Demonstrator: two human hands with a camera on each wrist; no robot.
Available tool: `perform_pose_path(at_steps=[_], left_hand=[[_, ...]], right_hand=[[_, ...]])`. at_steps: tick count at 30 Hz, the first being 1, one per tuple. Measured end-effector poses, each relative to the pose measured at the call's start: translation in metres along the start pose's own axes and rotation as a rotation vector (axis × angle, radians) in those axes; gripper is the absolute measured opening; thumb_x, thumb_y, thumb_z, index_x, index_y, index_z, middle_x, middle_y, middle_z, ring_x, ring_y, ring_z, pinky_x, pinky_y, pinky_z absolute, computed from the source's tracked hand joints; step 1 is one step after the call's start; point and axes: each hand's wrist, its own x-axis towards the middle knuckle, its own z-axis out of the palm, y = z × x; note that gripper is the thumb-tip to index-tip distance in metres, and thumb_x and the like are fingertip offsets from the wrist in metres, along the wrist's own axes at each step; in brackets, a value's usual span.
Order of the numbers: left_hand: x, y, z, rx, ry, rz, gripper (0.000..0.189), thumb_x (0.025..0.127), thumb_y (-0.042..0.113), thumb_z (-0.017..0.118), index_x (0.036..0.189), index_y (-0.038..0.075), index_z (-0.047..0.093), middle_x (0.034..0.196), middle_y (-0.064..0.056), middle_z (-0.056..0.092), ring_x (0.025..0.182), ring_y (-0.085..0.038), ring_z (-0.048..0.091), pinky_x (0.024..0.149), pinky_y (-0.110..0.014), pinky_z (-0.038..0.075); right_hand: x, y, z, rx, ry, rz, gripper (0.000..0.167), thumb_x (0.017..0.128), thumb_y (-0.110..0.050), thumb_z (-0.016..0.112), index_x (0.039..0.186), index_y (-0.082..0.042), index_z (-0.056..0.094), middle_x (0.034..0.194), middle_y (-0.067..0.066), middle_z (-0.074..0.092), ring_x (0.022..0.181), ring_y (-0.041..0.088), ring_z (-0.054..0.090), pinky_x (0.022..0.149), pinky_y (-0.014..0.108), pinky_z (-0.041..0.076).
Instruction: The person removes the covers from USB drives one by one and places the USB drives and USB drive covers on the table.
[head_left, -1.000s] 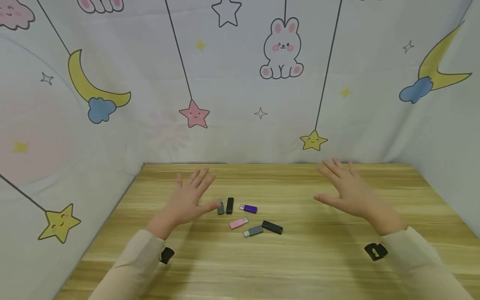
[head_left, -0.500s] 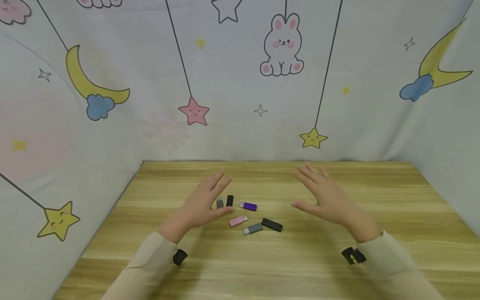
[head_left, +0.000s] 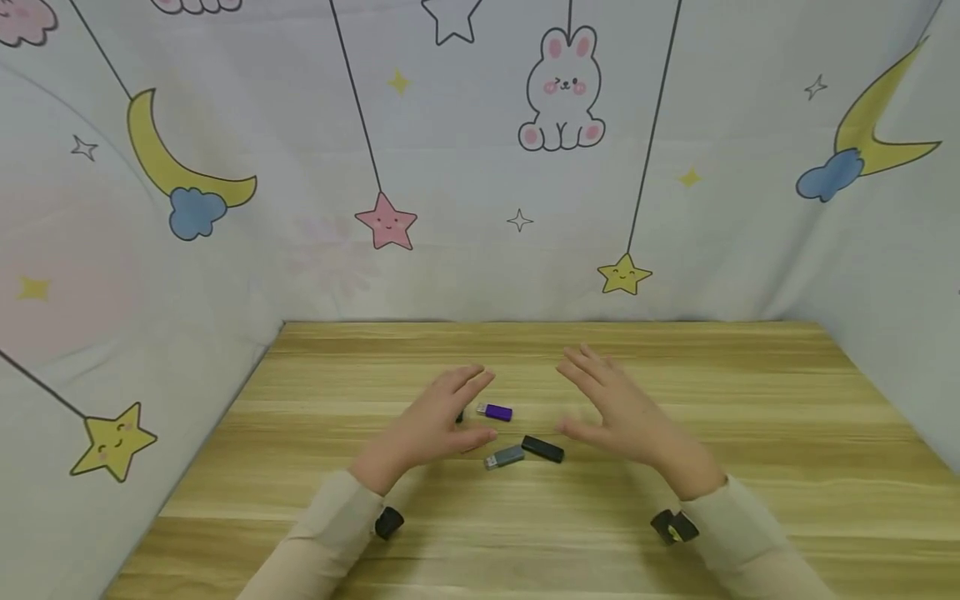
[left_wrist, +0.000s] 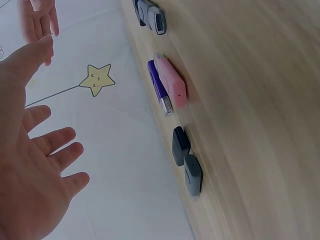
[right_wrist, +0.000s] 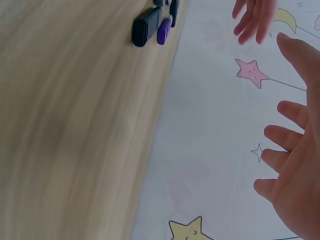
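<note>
Several USB flash drives lie in a loose group on the table. A purple USB flash drive is at the back, with a grey USB flash drive and a black USB flash drive nearer the front. In the left wrist view I also see a pink one, a second black one and a second grey one; my left hand mostly hides these in the head view. My left hand hovers over the group's left side, fingers spread, holding nothing. My right hand hovers to the right of it, likewise relaxed and holding nothing.
The wooden table runs back to a white cloth backdrop printed with stars, moons and a rabbit. Cloth also hangs along the left and right sides. A small black device sits at each wrist.
Both hands have moved inward, toward each other. The left now covers the pink, second grey and most of the second black drive in the head view. The drives have stayed in place.
</note>
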Motion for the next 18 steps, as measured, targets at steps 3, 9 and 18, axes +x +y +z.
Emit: perform_pose_path(at_steps=[3,9,18], left_hand=[[0.004,0.003,0.006,-0.025,-0.013,0.018,0.074,0.088,0.040,0.069,0.147,0.007,0.038,0.149,-0.017,0.038,0.137,-0.035,0.035,0.109,-0.053,0.032],[0.011,0.008,0.017,-0.053,-0.064,0.011,0.073,0.088,0.042,0.069,0.146,0.007,0.041,0.148,-0.016,0.039,0.137,-0.033,0.037,0.108,-0.049,0.035],[0.017,0.016,0.028,-0.024,-0.074,0.050,0.067,0.088,0.035,0.071,0.142,0.004,0.045,0.142,-0.015,0.046,0.130,-0.030,0.044,0.104,-0.044,0.041]], right_hand=[[0.000,-0.002,0.006,0.024,0.007,-0.009,0.073,0.085,-0.039,0.072,0.142,-0.001,0.044,0.151,0.018,0.035,0.142,0.040,0.023,0.111,0.062,0.019],[0.000,-0.007,0.016,0.066,-0.018,0.014,0.075,0.086,-0.039,0.071,0.143,0.000,0.042,0.150,0.019,0.036,0.140,0.038,0.028,0.110,0.057,0.027],[-0.002,-0.010,0.028,0.084,-0.061,0.048,0.074,0.086,-0.038,0.072,0.142,0.001,0.043,0.145,0.019,0.040,0.134,0.035,0.038,0.104,0.051,0.038]])
